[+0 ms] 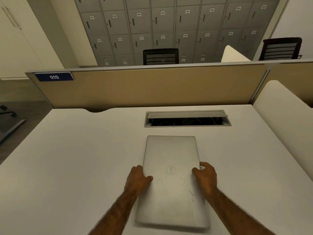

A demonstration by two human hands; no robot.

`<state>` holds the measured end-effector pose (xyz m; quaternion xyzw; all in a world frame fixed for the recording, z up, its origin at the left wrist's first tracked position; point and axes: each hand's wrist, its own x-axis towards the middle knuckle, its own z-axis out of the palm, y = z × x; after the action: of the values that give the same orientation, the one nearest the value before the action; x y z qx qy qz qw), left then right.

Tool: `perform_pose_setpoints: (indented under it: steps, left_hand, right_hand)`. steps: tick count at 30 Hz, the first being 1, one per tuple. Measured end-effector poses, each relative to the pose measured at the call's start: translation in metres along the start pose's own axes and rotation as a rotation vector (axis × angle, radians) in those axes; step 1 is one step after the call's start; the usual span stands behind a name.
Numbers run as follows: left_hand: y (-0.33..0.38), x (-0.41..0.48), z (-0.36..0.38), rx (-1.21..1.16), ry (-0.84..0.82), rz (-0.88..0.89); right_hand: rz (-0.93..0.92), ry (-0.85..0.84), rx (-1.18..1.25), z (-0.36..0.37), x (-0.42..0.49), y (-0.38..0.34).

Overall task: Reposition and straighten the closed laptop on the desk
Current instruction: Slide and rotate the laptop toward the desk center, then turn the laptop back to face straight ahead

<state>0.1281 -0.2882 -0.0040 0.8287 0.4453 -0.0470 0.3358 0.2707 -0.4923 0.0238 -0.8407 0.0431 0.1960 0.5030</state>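
A closed silver laptop (171, 155) lies on the white desk (76, 158), its long sides running away from me and a round logo on the lid. My left hand (138, 179) grips its left edge, thumb on the lid. My right hand (205, 175) holds the right edge at the same height, fingers curled around it. The near end of the laptop looks slightly blurred and may be raised a little off the desk.
An open cable tray (187, 123) with a tilted metal flap is set into the desk just beyond the laptop. A tan divider panel (152, 85) with a "010" sign (54, 76) closes the far edge. A white side partition (284, 112) stands on the right. Chairs and grey lockers lie behind.
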Motion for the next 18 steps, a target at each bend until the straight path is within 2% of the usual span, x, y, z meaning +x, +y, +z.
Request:
perform_pose_setpoints:
  steps: [11, 18]
  left_hand:
    - [0.005, -0.001, 0.004, 0.062, 0.002, -0.024]
    - [0.006, 0.010, 0.002, -0.037, 0.034, -0.025]
  right_hand:
    - [0.000, -0.017, -0.104, -0.001, 0.014, -0.001]
    - [-0.003, -0.047, -0.110, -0.006, 0.015, 0.006]
